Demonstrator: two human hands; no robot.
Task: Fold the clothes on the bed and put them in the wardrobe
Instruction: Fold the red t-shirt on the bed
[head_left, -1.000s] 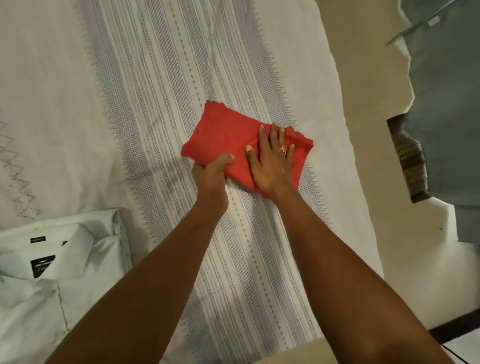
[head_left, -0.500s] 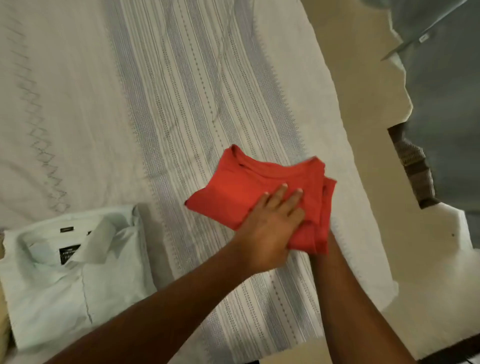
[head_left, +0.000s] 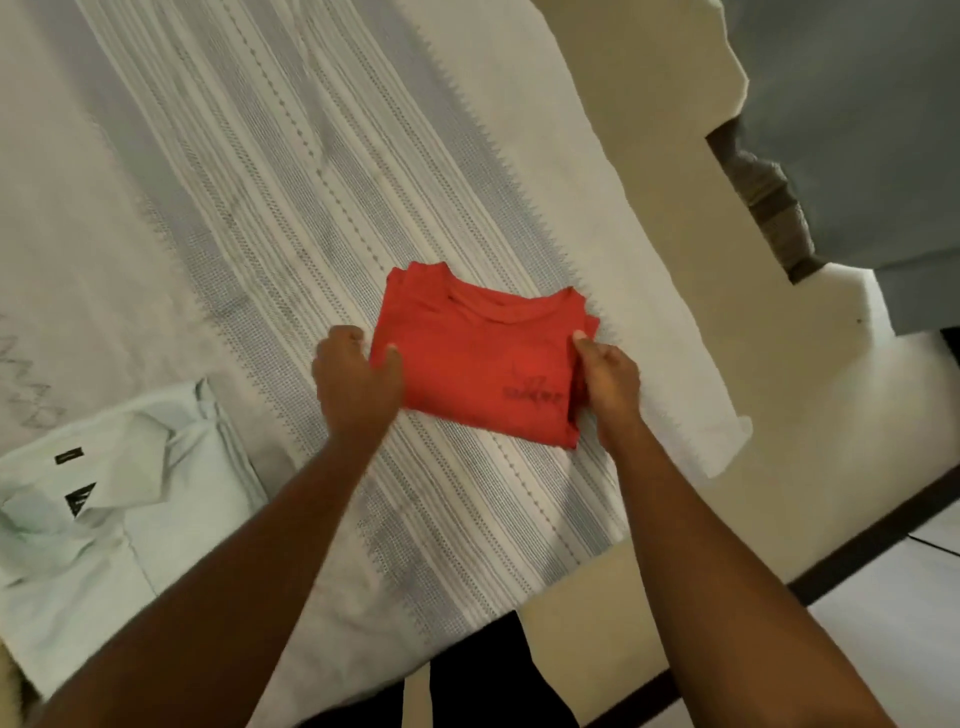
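A folded red T-shirt (head_left: 475, 358) lies collar-up on the striped white bedspread (head_left: 270, 182), a dark print on its right front. My left hand (head_left: 353, 382) grips its left edge, thumb on top of the cloth. My right hand (head_left: 605, 382) pinches its right edge, fingers curled round the stacked layers. A folded pale green collared shirt (head_left: 98, 514) lies at the lower left of the bed. The wardrobe is not in view.
A grey garment (head_left: 852, 130) lies at the upper right over the cream sheet (head_left: 649, 208), with a brown patterned cloth (head_left: 769, 192) under its edge. The bed's dark frame (head_left: 857, 540) and pale floor (head_left: 893, 613) run along the lower right.
The red T-shirt has been turned over, collar and print now facing up. My hands moved from pressing its top and underside to holding its left and right edges.
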